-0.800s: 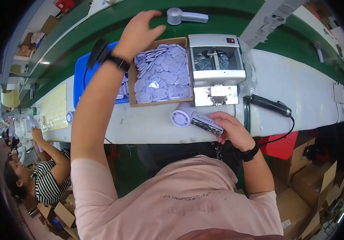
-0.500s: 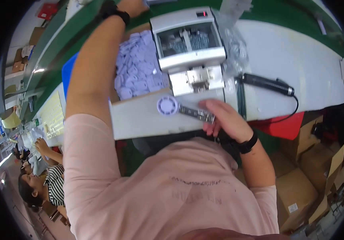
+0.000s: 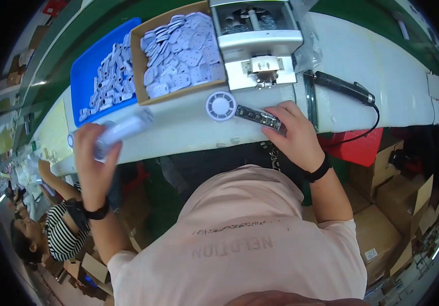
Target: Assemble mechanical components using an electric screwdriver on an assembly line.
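My right hand (image 3: 297, 136) grips the handle end of a small handheld fan (image 3: 221, 106) between thumb and fingers. The fan's round white head points left, and a dark circuit board (image 3: 254, 116) shows along its uncovered handle. On the left, my left hand (image 3: 93, 153) is closed around a long white plastic piece (image 3: 127, 127), smeared by motion, above the table's front edge. Behind it stands a blue tray (image 3: 84, 76) with many narrow white plastic parts. Beside that is a cardboard box (image 3: 139, 66) full of flat white plastic pieces.
A silver screw feeder (image 3: 260, 43) stands at the back middle, next to clear plastic wrap (image 3: 306, 46). To its right, a black corded electric screwdriver (image 3: 344, 87) lies on the white table (image 3: 398, 66). Cardboard boxes (image 3: 372, 234) stand lower right. Another person (image 3: 58, 224) works at the left.
My left arm has drawn back from the far side to the near left, and its hand now holds a white plastic piece. My right hand still holds the fan. The view has shifted.
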The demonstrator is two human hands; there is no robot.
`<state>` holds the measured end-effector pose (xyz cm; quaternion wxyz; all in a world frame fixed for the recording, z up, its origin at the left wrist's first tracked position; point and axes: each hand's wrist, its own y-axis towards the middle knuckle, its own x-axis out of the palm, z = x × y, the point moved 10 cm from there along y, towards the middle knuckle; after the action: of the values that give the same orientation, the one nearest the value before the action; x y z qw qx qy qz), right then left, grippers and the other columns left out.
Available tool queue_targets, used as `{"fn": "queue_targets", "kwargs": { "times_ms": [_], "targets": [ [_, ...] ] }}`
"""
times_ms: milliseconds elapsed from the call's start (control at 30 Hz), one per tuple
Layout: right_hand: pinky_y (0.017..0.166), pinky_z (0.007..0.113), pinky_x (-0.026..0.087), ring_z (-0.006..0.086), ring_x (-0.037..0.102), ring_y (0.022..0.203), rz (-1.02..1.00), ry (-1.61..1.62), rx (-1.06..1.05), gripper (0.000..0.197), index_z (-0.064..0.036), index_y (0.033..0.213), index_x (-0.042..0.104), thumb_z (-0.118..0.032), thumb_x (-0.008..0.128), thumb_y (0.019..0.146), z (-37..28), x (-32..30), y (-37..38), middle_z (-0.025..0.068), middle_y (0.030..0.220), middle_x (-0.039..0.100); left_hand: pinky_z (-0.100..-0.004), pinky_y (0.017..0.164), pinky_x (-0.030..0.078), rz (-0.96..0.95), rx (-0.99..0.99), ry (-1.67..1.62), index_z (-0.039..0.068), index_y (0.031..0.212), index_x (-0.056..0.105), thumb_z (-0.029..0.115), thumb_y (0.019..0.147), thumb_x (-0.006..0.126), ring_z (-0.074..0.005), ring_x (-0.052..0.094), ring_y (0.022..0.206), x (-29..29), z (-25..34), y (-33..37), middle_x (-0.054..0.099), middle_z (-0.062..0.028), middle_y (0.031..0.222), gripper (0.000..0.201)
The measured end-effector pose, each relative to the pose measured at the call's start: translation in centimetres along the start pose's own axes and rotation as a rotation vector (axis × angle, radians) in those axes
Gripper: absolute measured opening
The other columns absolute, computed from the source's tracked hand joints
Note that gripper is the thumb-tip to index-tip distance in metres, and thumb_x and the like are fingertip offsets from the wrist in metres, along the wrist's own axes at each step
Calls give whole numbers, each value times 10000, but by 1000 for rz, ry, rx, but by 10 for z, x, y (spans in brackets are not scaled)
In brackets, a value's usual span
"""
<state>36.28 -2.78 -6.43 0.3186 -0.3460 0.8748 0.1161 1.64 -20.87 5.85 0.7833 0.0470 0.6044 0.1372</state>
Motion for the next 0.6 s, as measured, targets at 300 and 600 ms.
{"fn": "queue_targets", "kwargs": {
  "times_ms": [300, 600],
  "targets": [
    [763, 340, 537, 271, 645, 874, -185, -26, -128, 378, -3, 1252, 677, -91, 770, 896, -42, 45, 26, 128, 1100, 623, -463, 1031, 511, -29, -353, -60, 123, 1313, 674, 88, 830, 807, -417, 600, 1219, 62, -72, -61, 608, -206, 1312, 502],
    [763, 318, 534, 219, 639, 907, -111, -22, -127, 461, -20, 1302, 651, -51, 784, 862, -58, 59, 29, 114, 1173, 609, -468, 1029, 499, 357, -205, -292, 109, 1299, 691, 99, 871, 782, -388, 620, 1199, 21, -61, -47, 652, -189, 1280, 437]
  ]
}}
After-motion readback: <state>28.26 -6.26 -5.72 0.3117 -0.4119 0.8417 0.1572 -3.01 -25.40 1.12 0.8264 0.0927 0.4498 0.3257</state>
